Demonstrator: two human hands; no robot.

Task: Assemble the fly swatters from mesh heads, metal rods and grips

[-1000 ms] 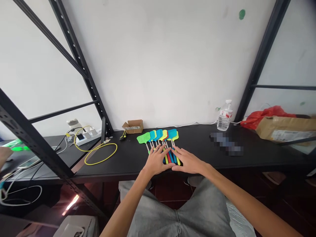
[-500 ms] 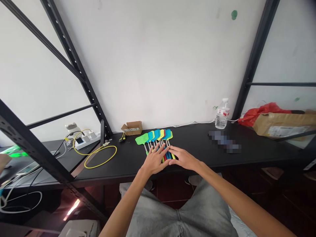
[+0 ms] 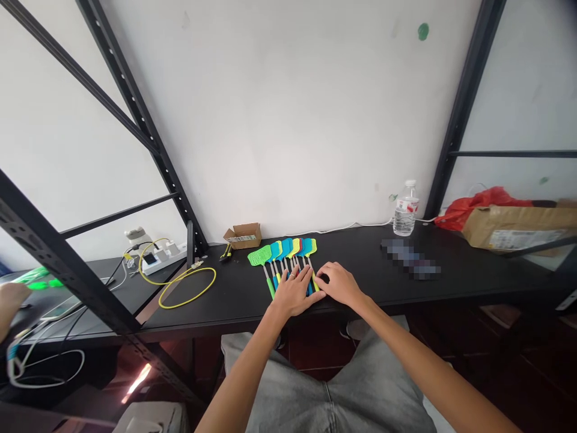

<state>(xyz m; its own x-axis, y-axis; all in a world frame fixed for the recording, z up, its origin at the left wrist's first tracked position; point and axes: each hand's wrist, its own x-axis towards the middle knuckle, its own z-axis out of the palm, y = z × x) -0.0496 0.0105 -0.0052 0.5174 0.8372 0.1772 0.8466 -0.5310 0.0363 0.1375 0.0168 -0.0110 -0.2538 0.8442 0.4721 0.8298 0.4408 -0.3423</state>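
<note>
Several fly swatters lie side by side in a fanned row, heads toward the wall: a green fly swatter (image 3: 260, 256) at the left end, blue and yellow ones, and a little red between them. My left hand (image 3: 293, 293) rests flat across the middle handles with its fingers spread, hiding parts of them. At the right end, my right hand (image 3: 339, 282) is curled, thumb and forefinger pinching at the handle of the yellow fly swatter (image 3: 314, 245). Its other fingers are folded and partly hidden.
A small open cardboard box (image 3: 243, 236) stands by the wall. Left are a yellow cable (image 3: 188, 299) and a power strip (image 3: 166, 258); right, a water bottle (image 3: 406, 208) and a larger carton (image 3: 518, 227). Another person's hand (image 3: 11, 300) shows beyond the black rack post (image 3: 67, 264).
My right hand has gone from lying flat on the handles to curled at the right-end handle. My left hand has shifted slightly right, uncovering more of the left handles.
</note>
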